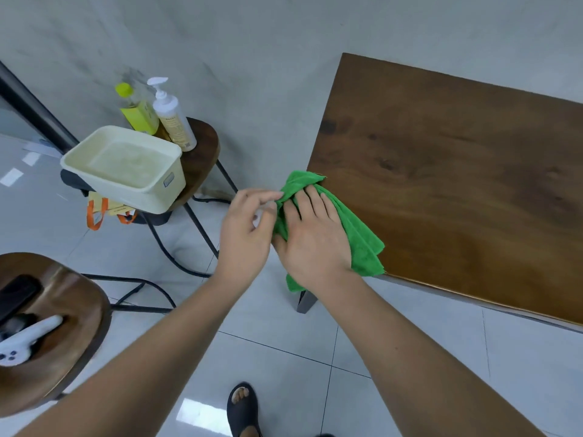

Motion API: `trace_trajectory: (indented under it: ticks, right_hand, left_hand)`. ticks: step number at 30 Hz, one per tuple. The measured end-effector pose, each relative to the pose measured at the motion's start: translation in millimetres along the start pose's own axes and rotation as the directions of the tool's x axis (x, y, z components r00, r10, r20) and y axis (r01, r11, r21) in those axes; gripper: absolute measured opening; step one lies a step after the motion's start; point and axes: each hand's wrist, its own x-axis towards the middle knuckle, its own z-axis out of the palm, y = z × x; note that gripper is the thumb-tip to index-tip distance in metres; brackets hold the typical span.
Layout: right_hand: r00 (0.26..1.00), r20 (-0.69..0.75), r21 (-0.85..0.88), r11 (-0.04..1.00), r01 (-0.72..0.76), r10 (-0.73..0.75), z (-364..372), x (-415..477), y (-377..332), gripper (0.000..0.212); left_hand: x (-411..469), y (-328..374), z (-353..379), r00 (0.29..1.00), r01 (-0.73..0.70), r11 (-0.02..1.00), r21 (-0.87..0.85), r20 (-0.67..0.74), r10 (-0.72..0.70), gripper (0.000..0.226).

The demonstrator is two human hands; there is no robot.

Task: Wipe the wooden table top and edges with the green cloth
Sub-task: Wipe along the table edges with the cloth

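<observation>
Left hand [249,230], loosely curled, thumb and forefinger pinching a fold of the green cloth [353,228] just off the table's left edge. Right hand [310,234], fingers spread flat, pressing the bunched cloth over the near left corner of the wooden table [457,171], part hanging below the edge.

Right hand [310,238] flat, fingers spread; left hand [249,228] pinching beside.
</observation>
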Motion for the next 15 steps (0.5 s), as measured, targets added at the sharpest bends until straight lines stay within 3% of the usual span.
trace_trajectory:
  ticks: [5,9,12,15]
  right_hand:
    - [0.991,0.119,0.197,0.977,-0.087,0.064,-11,21,9,0.084]
    - [0.981,0.176,0.454,0.878,-0.152,0.079,-28,25,31,0.067]
    - [0.985,0.164,0.502,0.854,-0.135,0.059,-39,22,46,0.048]
    - [0.991,0.087,0.458,0.879,-0.133,0.105,-46,25,63,0.038]
  left_hand:
    - [-9,-2,4,0.991,0.121,0.979,-0.161,0.079,-0.110,0.035]
    - [-9,6,16,0.887,0.455,0.829,-0.323,0.250,-0.389,0.038]
    - [0,19,21,0.872,0.480,0.839,-0.256,0.240,-0.426,0.034]
    - [18,32,26,0.859,0.459,0.883,-0.099,0.302,-0.413,0.054]
